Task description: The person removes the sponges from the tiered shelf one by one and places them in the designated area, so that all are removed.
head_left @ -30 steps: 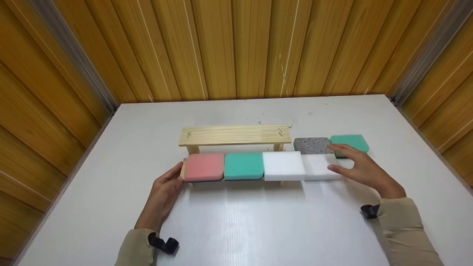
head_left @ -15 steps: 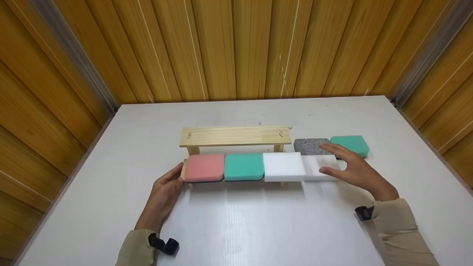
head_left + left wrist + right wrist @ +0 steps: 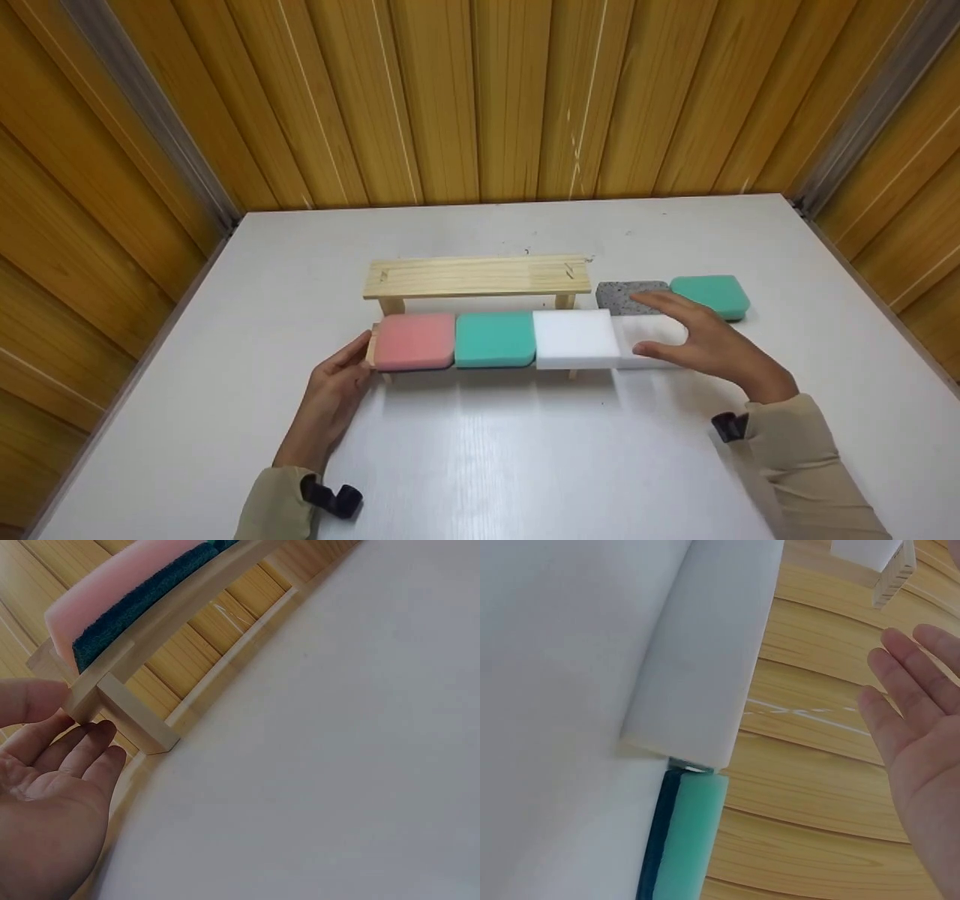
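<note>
pink spg point(image 3: 415, 341) atop wdn rack point(image 3: 176, 611)

The counter point(image 3: 510, 461) leaves passage at the frame's lower centre; the sponge row point(image 3: 495, 339) and rear wooden rack point(image 3: 472, 276) obstruct mid-frame.

No words, labels, brands or numbers can be read in any of the three views. The nearest thing to writing is a small set of dark lines at the left and right ends of the far wooden stand point(image 3: 480, 277), along with a few dark specks point(image 3: 527, 250) on the far part of the desk point(image 3: 480, 450), none legible as letters or figures. Pale crossing strokes point(image 3: 576, 146) on the far wall point(image 3: 506, 97) and short dark ticks on the end of a wooden piece point(image 3: 895, 574) spell nothing readable either.
</note>
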### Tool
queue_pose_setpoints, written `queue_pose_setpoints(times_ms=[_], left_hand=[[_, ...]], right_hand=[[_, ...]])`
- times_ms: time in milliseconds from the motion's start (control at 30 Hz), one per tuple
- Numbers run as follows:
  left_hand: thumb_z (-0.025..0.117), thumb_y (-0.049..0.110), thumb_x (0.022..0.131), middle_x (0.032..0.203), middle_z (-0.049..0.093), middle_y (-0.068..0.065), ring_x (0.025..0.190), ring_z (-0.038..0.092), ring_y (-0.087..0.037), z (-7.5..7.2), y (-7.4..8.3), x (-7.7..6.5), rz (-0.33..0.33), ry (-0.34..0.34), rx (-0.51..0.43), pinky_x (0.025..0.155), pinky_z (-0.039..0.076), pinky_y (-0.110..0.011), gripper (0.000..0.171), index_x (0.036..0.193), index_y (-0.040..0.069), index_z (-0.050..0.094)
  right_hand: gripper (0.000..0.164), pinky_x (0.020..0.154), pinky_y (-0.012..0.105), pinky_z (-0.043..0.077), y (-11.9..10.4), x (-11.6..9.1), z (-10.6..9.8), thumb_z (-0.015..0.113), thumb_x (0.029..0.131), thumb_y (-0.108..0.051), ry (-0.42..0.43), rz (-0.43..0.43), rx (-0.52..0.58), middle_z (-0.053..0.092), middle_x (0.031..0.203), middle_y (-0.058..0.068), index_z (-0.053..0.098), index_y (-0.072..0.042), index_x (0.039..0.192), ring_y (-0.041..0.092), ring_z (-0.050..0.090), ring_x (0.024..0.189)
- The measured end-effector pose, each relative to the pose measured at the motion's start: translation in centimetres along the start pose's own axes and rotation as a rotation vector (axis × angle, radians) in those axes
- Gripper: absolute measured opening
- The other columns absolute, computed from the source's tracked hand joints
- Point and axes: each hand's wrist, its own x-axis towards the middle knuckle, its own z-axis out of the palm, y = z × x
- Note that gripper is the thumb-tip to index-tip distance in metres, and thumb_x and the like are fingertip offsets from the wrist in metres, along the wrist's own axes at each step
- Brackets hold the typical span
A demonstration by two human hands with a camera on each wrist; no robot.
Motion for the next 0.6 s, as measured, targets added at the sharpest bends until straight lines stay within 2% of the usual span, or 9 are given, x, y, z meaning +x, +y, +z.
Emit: queue_pose_setpoints(times_ms=[200, 600], left_hand=[[0.052, -0.003, 0.092, 0.158, 0.028, -0.007, 0.144, 0.030, -0.019, 0.0, -0.1, 0.1, 0.001, 0.004, 0.015, 0.109, 0.039, -0.021, 0.061, 0.149, 0.003, 0.031], [0.053, -0.006, 0.091, 0.157, 0.027, -0.010, 0.145, 0.027, -0.022, -0.2, 0.1, -0.1, 0.006, -0.007, 0.003, 0.111, 0.037, -0.023, 0.062, 0.148, 0.001, 0.031]], right_hand=[[0.071, 0.102, 0.063, 0.042, -0.6, 0.4, 0.3, 0.076, 0.081, -0.033, -0.011, -0.064, -0.026, 0.049, 0.143, 0.018, 0.048, -0.010, 0.141, 0.041, 0.043, 0.132], [0.069, 0.104, 0.059, 0.042, -2.2, 1.5, 1.3, 0.076, 0.081, -0.035, -0.059, -0.113, -0.049, 0.051, 0.141, 0.015, 0.050, -0.008, 0.139, 0.038, 0.046, 0.130]])
